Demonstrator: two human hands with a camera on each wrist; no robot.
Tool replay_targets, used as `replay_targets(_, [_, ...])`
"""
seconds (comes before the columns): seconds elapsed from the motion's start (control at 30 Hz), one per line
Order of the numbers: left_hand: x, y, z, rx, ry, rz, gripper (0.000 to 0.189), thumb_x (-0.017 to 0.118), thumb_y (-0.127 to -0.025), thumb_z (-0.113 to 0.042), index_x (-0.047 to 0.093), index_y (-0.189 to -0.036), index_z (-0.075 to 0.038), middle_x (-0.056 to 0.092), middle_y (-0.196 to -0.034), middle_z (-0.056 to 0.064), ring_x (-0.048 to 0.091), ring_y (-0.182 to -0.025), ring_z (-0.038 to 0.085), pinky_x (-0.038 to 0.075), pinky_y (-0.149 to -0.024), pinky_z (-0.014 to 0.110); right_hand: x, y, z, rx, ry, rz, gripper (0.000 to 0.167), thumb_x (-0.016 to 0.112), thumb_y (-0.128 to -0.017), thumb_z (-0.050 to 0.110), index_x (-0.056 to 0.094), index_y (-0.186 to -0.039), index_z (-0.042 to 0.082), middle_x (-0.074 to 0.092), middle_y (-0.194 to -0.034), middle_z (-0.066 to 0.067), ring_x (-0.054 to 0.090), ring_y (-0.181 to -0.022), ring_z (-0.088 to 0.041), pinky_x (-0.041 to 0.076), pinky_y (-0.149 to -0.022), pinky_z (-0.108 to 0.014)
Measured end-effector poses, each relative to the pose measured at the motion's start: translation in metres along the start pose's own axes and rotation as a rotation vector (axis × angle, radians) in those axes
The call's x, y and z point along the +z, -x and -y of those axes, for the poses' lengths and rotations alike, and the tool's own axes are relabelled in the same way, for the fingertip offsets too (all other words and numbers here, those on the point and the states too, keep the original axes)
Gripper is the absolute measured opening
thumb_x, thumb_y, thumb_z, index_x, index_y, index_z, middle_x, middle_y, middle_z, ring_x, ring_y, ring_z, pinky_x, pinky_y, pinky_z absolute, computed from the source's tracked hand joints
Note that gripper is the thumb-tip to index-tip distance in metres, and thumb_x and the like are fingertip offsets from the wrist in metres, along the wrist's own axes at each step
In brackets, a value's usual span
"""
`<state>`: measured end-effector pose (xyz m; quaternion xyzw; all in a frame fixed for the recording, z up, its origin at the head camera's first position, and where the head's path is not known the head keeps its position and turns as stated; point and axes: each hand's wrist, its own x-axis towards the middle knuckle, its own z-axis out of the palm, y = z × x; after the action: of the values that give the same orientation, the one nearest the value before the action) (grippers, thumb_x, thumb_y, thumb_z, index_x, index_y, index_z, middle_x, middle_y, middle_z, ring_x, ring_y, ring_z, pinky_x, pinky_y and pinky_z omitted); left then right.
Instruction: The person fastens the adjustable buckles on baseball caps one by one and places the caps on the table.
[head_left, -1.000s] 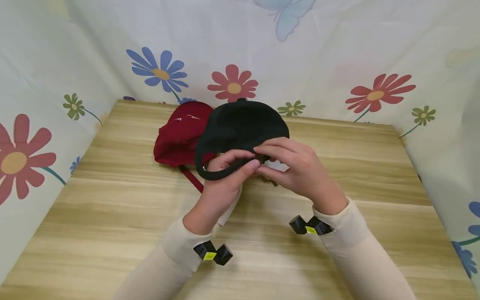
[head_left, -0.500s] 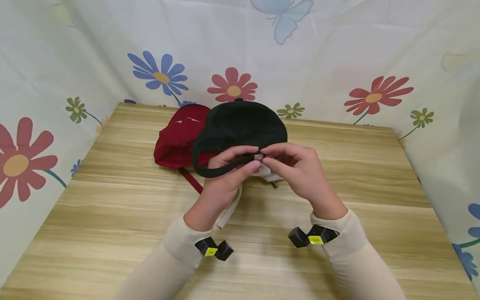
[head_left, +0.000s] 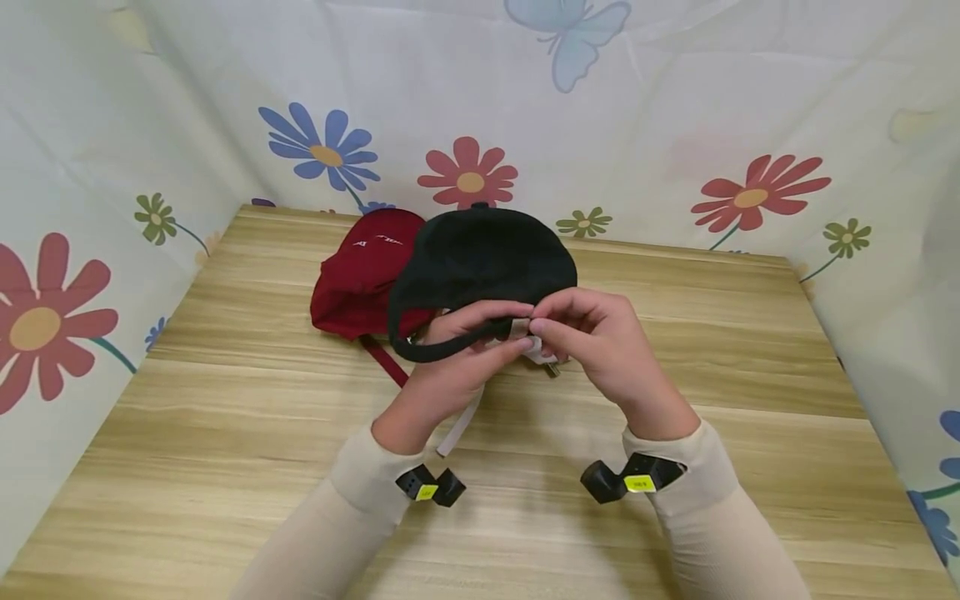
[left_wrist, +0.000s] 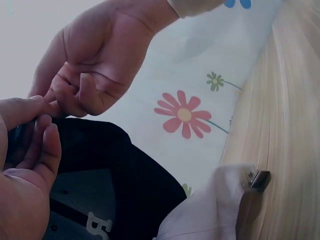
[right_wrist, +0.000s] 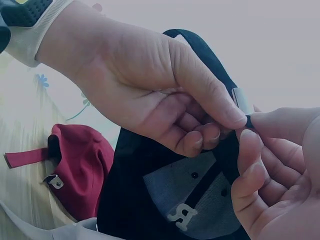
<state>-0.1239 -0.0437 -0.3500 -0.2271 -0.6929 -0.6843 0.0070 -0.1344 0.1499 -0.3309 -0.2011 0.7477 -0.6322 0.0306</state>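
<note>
A black cap (head_left: 487, 258) is held up in both hands, its strap loop towards the wearer. My left hand (head_left: 453, 367) reaches through the loop and pinches the strap (head_left: 442, 343) beside a metal buckle (head_left: 519, 327). On the other side of that buckle, my right hand (head_left: 607, 346) pinches the strap end between thumb and forefinger. In the right wrist view the buckle (right_wrist: 241, 100) lies just above the meeting fingertips. A small dark bit of strap (right_wrist: 249, 121) shows between them; most of the strap end is hidden by fingers.
A red cap (head_left: 367, 275) with a loose strap (head_left: 384, 360) lies on the wooden table (head_left: 225, 417) at left. Beneath the black cap rests a white cap (left_wrist: 215, 200) with a metal buckle (left_wrist: 260, 180) and a loose strap (head_left: 459, 429). Flower-printed cloth (head_left: 637, 125) stands behind.
Both hands stay at the strap. My right fingertips have closed in on the strap end at the buckle, and the buckle has shifted slightly right. The red cap stays put.
</note>
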Motion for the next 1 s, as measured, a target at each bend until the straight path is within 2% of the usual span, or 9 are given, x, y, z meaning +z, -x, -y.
replay_targets(0.07, [0.0,-0.001,0.003,0.009,-0.022,-0.003,0.031,0.073,-0.084,-0.006,0.068,-0.115,-0.007,0.07,-0.111,0.005,0.062,-0.093,0.013,0.055,-0.082,0.028,0.0,0.0,0.0,0.008,0.001,-0.011,0.009,0.07,-0.088,0.009,0.068,-0.094,0.001,0.064,-0.074,0.0,0.055,-0.059,-0.02,0.051,-0.054,-0.027])
replay_targets(0.23, [0.0,-0.005,0.014,0.057,0.014,-0.008,0.026,0.075,-0.083,-0.005,0.067,-0.107,-0.007,0.069,-0.102,0.007,0.063,-0.084,0.015,0.056,-0.076,0.027,0.0,0.001,0.001,0.022,0.013,-0.035,0.01,0.072,-0.087,0.01,0.07,-0.092,0.002,0.066,-0.074,0.001,0.055,-0.058,-0.017,0.051,-0.053,-0.028])
replay_targets(0.4, [0.001,-0.006,0.016,0.071,0.06,-0.013,0.023,0.075,-0.081,-0.003,0.066,-0.103,-0.003,0.068,-0.096,0.011,0.063,-0.079,0.018,0.055,-0.072,0.026,-0.001,0.0,0.002,-0.005,0.007,-0.026,0.008,0.072,-0.086,0.008,0.069,-0.091,0.002,0.064,-0.072,-0.001,0.053,-0.056,-0.024,0.05,-0.051,-0.026])
replay_targets(0.73, [-0.003,-0.003,0.018,0.182,-0.063,-0.058,0.028,0.077,-0.08,-0.006,0.066,-0.106,-0.006,0.068,-0.098,0.007,0.06,-0.08,0.015,0.051,-0.067,0.023,-0.01,0.0,0.003,-0.061,-0.015,-0.072,0.012,0.071,-0.086,0.006,0.065,-0.087,-0.004,0.061,-0.065,0.0,0.053,-0.052,-0.016,0.048,-0.049,-0.025])
replay_targets(0.87, [-0.003,-0.003,0.018,0.178,-0.046,-0.048,0.028,0.077,-0.081,-0.007,0.067,-0.107,-0.006,0.069,-0.1,0.008,0.061,-0.085,0.018,0.054,-0.071,0.024,-0.01,0.001,0.002,-0.07,-0.073,-0.044,0.006,0.068,-0.087,-0.001,0.066,-0.091,-0.005,0.063,-0.07,-0.003,0.055,-0.054,-0.018,0.051,-0.051,-0.027])
replay_targets(1.0, [-0.001,-0.003,0.017,0.179,-0.04,-0.046,0.029,0.077,-0.081,-0.006,0.068,-0.108,-0.006,0.069,-0.104,0.008,0.063,-0.091,0.019,0.056,-0.079,0.026,-0.007,0.002,0.003,-0.045,-0.085,0.028,0.012,0.067,-0.087,0.0,0.065,-0.1,-0.002,0.064,-0.076,-0.004,0.055,-0.056,-0.02,0.052,-0.053,-0.029])
